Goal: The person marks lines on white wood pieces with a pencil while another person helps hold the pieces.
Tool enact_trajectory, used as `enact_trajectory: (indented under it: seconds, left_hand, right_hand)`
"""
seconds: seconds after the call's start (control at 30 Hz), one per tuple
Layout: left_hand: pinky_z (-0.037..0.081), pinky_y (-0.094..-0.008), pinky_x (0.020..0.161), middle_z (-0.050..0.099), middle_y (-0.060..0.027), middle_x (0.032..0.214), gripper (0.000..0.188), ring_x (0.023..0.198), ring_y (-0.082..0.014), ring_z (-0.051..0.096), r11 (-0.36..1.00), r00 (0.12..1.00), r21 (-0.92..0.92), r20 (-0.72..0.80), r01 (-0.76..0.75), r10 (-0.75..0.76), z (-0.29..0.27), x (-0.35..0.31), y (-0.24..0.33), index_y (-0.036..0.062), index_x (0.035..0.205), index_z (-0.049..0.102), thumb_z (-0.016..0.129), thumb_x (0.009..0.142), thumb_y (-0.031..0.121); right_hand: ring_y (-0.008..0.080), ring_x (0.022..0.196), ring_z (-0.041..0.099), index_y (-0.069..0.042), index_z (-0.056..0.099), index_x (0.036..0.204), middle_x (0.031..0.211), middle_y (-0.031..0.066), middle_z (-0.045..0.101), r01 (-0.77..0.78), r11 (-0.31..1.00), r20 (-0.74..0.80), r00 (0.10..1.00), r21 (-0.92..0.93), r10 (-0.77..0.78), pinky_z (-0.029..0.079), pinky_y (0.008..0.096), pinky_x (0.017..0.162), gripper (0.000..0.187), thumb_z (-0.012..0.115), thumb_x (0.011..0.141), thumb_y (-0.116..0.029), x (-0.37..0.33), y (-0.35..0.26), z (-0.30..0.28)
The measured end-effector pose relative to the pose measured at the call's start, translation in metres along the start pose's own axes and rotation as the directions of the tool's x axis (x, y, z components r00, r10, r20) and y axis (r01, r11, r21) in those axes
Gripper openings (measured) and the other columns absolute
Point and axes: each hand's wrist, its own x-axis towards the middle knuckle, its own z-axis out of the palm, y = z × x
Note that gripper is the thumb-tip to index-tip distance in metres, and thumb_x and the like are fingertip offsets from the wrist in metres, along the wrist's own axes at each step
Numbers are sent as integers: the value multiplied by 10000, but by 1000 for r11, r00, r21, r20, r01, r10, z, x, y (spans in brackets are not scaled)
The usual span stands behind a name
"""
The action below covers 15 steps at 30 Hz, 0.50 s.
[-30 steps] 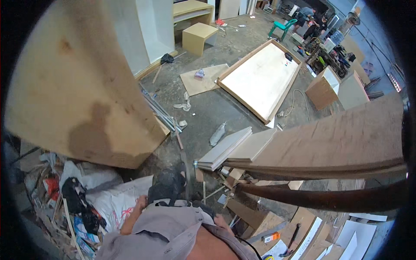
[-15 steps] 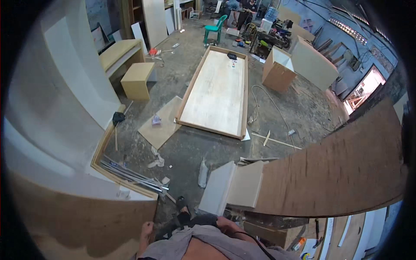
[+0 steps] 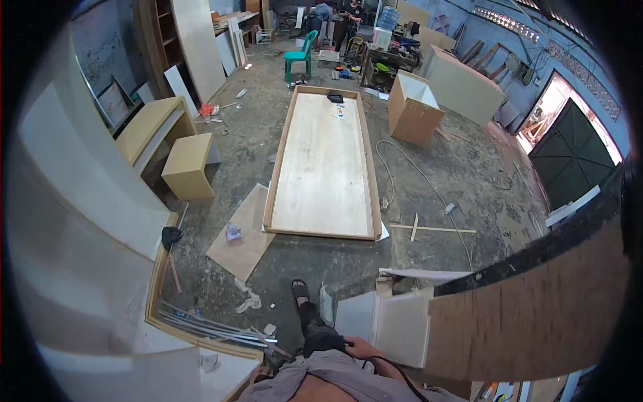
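Observation:
My right hand [image 3: 362,347] is low in front of me, against the dark trouser leg [image 3: 320,335]. Its fingers curl inward, and whatever they may hold is hidden; a thin black cord [image 3: 396,375] runs along that forearm. Of my left hand [image 3: 262,374] only a small dark patch shows at the lower edge, beside the corner of a pale panel, its fingers hidden. One foot in a dark sandal [image 3: 300,289] is on the floor ahead. Farther off lies a long, shallow wooden frame with a whitish base [image 3: 325,167], bearing a small black object [image 3: 335,98] at its far end.
Large curved white panels [image 3: 87,201] line the left, with metal strips [image 3: 218,329] along their edge. A brown board [image 3: 522,315] and white panels [image 3: 402,328] stand close on the right. A plywood sheet [image 3: 240,234], cable [image 3: 429,173], green chair [image 3: 301,56] and people [image 3: 353,23] are farther off.
My view has tilted up and moved forward; the wooden frame sits lower in it. A sandalled foot shows farther ahead. My left hand, a visible fist before, is now mostly out of sight.

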Motion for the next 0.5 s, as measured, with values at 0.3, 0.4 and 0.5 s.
enact_trajectory:
  seconds: [0.3, 0.4, 0.5]
  left_hand:
    - [469, -513, 980, 692, -306, 1054, 517, 1114, -402, 644, 930, 888, 185, -286, -318, 360, -225, 207, 87, -32, 1120, 697, 580, 906, 424]
    - [526, -364, 775, 692, -162, 924, 371, 860, -259, 683, 704, 924, -626, -366, -335, 115, -288, 206, 232, -57, 1111, 654, 611, 950, 275]
    - [504, -331, 714, 662, -97, 792, 265, 763, -198, 656, 624, 767, -544, -625, -561, 144, -355, 200, 273, -14, 1002, 674, 600, 944, 233]
  right_hand:
    - [273, 1068, 665, -64, 650, 1251, 1152, 187, 712, -35, 972, -29, 999, -231, 29, 489, 387, 947, 358, 528, 995, -282, 206, -80, -123]
    - [368, 971, 692, -46, 705, 1107, 1021, 232, 710, -170, 900, -121, 984, -402, 132, 526, 429, 855, 293, 598, 939, -261, 201, -78, -143]
    - [473, 965, 641, -33, 731, 984, 951, 292, 664, -171, 796, -136, 984, -580, 112, 532, 497, 805, 246, 628, 860, -219, 266, -90, -151]
